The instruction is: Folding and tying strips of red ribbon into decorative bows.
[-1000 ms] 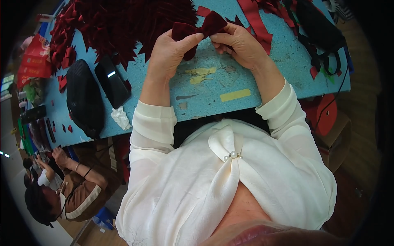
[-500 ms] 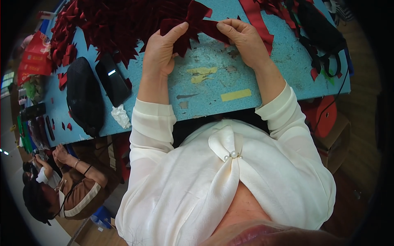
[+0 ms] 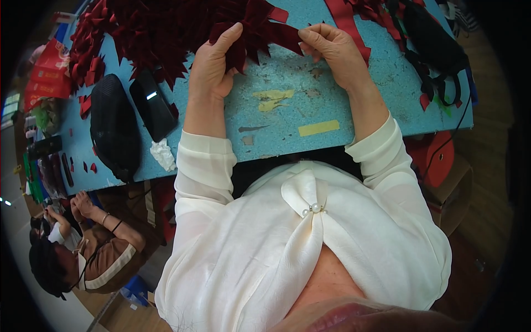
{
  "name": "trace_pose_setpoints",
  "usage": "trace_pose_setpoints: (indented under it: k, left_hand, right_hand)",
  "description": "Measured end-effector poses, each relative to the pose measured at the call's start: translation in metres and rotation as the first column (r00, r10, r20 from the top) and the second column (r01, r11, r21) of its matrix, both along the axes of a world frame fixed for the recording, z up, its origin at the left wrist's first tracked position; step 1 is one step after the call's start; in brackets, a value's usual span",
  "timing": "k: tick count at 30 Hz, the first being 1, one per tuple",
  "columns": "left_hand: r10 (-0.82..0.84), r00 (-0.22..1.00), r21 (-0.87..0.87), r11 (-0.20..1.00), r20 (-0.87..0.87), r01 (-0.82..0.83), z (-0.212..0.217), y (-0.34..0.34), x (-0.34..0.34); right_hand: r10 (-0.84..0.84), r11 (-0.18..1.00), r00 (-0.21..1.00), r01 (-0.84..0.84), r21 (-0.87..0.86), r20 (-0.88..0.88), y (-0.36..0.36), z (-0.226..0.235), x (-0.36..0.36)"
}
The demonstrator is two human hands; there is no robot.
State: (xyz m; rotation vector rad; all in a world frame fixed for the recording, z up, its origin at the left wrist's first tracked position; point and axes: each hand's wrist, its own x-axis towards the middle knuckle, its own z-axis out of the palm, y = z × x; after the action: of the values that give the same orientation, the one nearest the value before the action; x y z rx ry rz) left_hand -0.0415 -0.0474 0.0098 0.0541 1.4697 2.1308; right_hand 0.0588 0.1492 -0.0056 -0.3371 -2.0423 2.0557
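Observation:
A dark red velvet bow [image 3: 283,36] is stretched between my two hands over the far part of the blue table [image 3: 287,127]. My left hand [image 3: 212,66] grips its left side, thumb lying on top and the other fingers mostly hidden beneath. At the other end, my right hand [image 3: 336,52] pinches the tip of the ribbon tail between thumb and finger. Just beyond the bow rises a large pile of similar dark red bows [image 3: 157,33], which blends with it in colour, so the left edge of the held one is hard to make out.
Left of my arm lie a black mesh pouch [image 3: 115,127], a dark phone [image 3: 154,108] and a crumpled white tissue [image 3: 163,155]. Red ribbon [image 3: 349,30] and a black bag [image 3: 434,39] occupy the far right. A person in brown [image 3: 105,249] sits at the left.
My left hand has shifted slightly left and the bow has tilted and flattened, its upright loop no longer standing out. My right hand has moved slightly right, still at the tail.

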Motion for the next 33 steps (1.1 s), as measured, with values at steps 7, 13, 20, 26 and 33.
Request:
trace_pose_setpoints:
  k: [7, 13, 20, 26, 33]
  left_hand:
    - [0.002, 0.997, -0.033, 0.999, -0.074, -0.005, 0.004, -0.002, -0.003]
    - [0.092, 0.965, -0.01, 0.995, -0.245, -0.098, 0.008, -0.005, -0.012]
    - [0.005, 0.849, -0.291, 0.939, -0.529, -0.186, 0.04, -0.007, -0.06]
    - [-0.299, 0.372, -0.47, 0.406, -0.879, -0.783, 0.026, -0.027, -0.094]
    - [-0.122, 0.08, -0.134, 0.542, -0.989, -0.83, 0.04, -0.035, -0.077]
  right_hand:
    - [-0.066, 0.993, 0.997, 0.068, 0.092, -0.028, 0.003, 0.002, -0.004]
    - [-0.17, 0.983, 0.984, 0.173, 0.061, -0.053, 0.0, 0.006, -0.007]
    - [-0.114, 0.99, 0.993, 0.117, 0.084, -0.036, -0.002, 0.004, -0.007]
    - [-0.071, 0.995, 0.996, 0.075, 0.065, -0.056, -0.003, 0.005, -0.006]
    - [-0.126, 0.99, 0.987, 0.132, 0.054, -0.095, -0.005, 0.006, -0.007]
